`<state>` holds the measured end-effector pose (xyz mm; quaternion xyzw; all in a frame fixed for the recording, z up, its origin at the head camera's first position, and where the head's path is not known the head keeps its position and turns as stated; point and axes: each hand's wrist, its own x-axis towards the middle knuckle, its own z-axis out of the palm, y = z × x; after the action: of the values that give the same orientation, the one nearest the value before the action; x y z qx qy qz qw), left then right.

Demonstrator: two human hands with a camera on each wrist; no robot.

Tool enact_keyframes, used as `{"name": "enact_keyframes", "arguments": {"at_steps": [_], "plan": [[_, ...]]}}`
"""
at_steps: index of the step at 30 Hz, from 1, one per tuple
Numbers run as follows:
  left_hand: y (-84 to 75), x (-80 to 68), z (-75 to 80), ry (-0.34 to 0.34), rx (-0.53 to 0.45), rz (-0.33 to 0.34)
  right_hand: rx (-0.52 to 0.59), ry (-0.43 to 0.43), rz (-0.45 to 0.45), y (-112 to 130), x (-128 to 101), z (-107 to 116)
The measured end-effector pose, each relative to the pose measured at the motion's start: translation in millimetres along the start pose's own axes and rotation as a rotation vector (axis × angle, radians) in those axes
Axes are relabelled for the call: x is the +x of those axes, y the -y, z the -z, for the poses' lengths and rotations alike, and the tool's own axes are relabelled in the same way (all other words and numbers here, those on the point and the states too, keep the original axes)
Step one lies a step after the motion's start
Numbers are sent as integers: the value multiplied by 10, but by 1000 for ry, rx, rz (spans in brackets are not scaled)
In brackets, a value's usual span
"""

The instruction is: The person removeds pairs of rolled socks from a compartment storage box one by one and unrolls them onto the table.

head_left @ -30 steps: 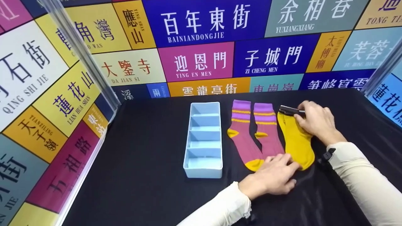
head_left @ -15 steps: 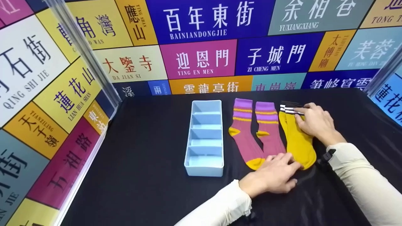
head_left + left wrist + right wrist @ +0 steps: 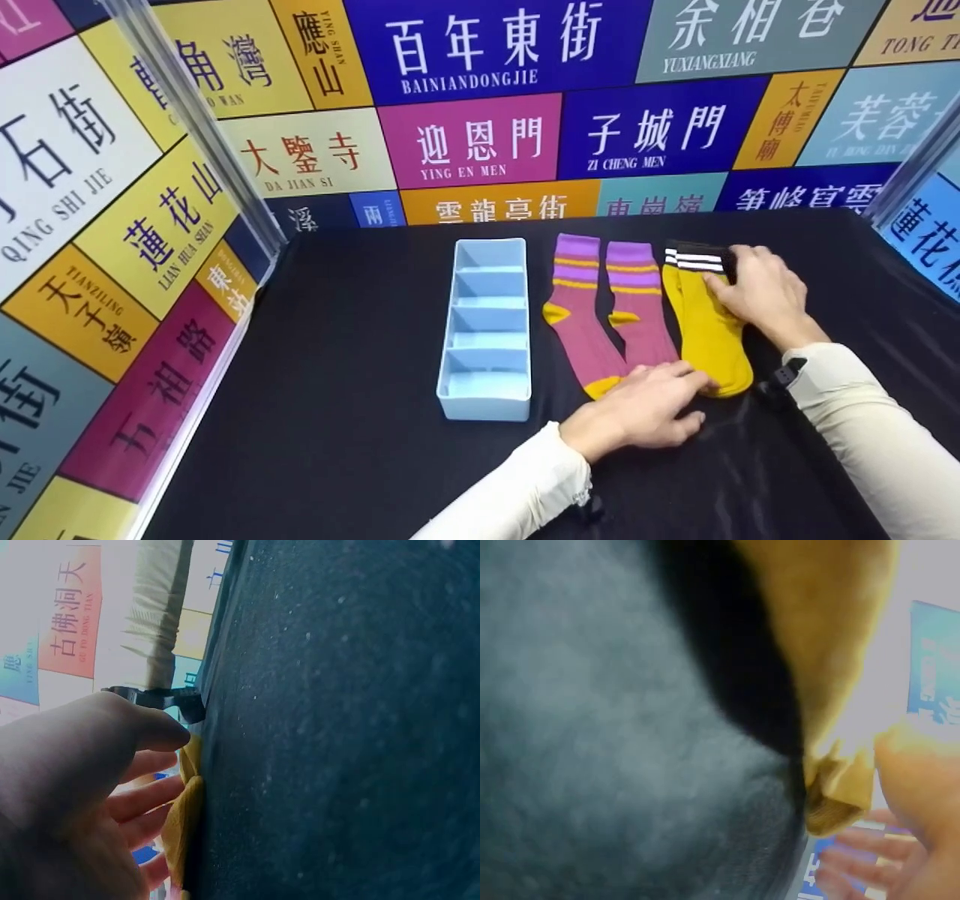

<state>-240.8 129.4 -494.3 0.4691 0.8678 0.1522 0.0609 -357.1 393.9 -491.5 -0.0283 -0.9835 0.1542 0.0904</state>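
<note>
A pair of yellow socks (image 3: 712,330) with black cuffs and white stripes lies stacked on the dark cloth. My right hand (image 3: 771,292) is at their cuff end, thumb over the yellow knit and fingertips at the cuff's right side. My left hand (image 3: 646,405) lies across the toe ends, its fingertips at the yellow toe; in the left wrist view its fingers (image 3: 146,802) are spread loosely beside the yellow fabric (image 3: 184,829). Two pink socks, a left one (image 3: 589,330) and a right one (image 3: 643,322), lie flat alongside; my left hand hides the right one's toe.
Left of the socks stands a pale blue organizer box (image 3: 484,411) with several compartments in a row. Black cloth (image 3: 337,360) covers the table. Printed sign panels (image 3: 469,142) rise behind it and along the left side.
The black cuff of the yellow socks, folded up under my right fingers before, has unfolded and lies flat with its white stripes showing. My left hand has barely moved.
</note>
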Motion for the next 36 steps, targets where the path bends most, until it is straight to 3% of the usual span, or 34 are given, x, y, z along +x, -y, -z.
{"name": "enact_keyframes", "arguments": {"at_steps": [3,8,14,19,24,28,36], "plan": [[9,4,9,-16,-18,4,24,7,-103,-11,-23,36],[5,-1,20,-28,-23,-19,97,68,-171,-71,-55,69],[3,-13,19,-33,-22,-8,187,82,-131,-147,-41,81],[6,-29,0,-49,-19,28,183,87,-138,-156,-40,86],[12,-45,-4,-38,-49,83,207,147,-172,-111,-48,74],[11,-53,7,-32,-50,92,265,185,-138,-82,-32,31],[-1,-37,11,-23,-29,72,244,47,-58,-149,-32,16]]}}
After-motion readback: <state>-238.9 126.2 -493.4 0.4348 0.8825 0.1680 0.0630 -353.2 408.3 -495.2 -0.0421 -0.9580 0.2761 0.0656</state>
